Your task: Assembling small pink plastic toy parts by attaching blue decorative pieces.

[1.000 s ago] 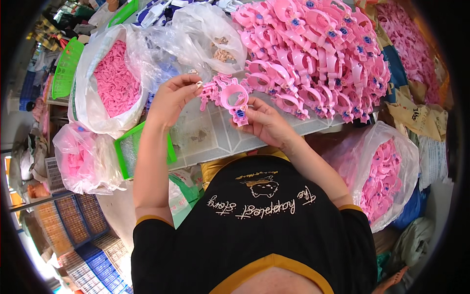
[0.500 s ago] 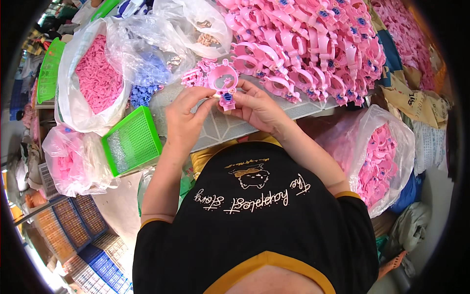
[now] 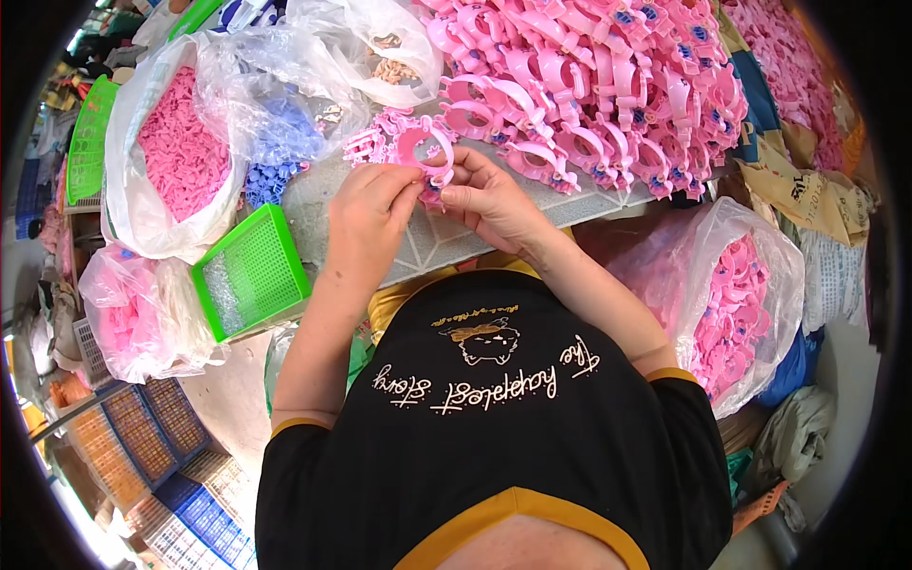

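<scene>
Over the near edge of the grey tabletop [image 3: 432,233], I see the right hand [image 3: 501,205] holding a pink ring-shaped piece [image 3: 409,142] in its fingers [image 3: 478,167]. The left hand [image 3: 365,215] meets the piece's lower part, its fingertips drawn narrow — what they pinch, I cannot tell. Beyond lies a heap of pink pieces [image 3: 594,90]; a green basket [image 3: 271,258] sits left.
</scene>
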The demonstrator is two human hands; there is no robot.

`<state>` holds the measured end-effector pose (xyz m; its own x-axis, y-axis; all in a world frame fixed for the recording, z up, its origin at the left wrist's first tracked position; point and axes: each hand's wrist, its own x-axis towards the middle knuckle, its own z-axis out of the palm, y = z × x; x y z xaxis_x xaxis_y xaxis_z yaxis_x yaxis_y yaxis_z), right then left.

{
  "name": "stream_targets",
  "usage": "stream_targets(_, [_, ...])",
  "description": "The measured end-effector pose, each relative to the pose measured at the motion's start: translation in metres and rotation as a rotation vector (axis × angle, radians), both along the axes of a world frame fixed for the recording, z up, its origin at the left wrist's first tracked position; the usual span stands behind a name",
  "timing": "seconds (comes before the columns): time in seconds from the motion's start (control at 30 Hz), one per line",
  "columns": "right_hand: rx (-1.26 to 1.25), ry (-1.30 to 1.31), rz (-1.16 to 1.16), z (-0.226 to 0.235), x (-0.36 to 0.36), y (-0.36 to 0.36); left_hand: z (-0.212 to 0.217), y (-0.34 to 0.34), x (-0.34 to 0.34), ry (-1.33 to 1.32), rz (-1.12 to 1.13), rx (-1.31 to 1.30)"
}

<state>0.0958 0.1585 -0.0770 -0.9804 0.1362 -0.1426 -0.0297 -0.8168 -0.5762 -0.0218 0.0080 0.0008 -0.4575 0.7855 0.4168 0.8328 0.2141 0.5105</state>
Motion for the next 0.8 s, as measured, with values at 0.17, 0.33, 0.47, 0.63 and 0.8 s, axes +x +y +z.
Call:
stream_targets(0.17, [-0.015, -0.024, 0.005, -0.004, -0.002, 0.002, 0.009, 0.001, 0.007, -0.226, 0.083, -0.007])
stream_targets(0.33, [-0.011, -0.027, -0.016, -0.001, -0.002, 0.0, -0.002, -0.002, -0.002, -0.146, 0.024, 0.011])
stream_targets(0.47, [-0.026, -0.012, -0.01, -0.005, -0.002, 0.001, -0.007, 0.001, -0.002, -0.041, -0.002, 0.038])
stream_targets(0.63, [-0.01, 0.012, -0.013, -0.01, -0.001, 0.001, 0.0, 0.001, 0.008, 0.149, 0.014, -0.096])
stream_targets(0.8, [0.016, 0.011, -0.037, -0.001, 0.0, -0.004, -0.003, -0.01, -0.007, -0.042, 0.134, 0.052])
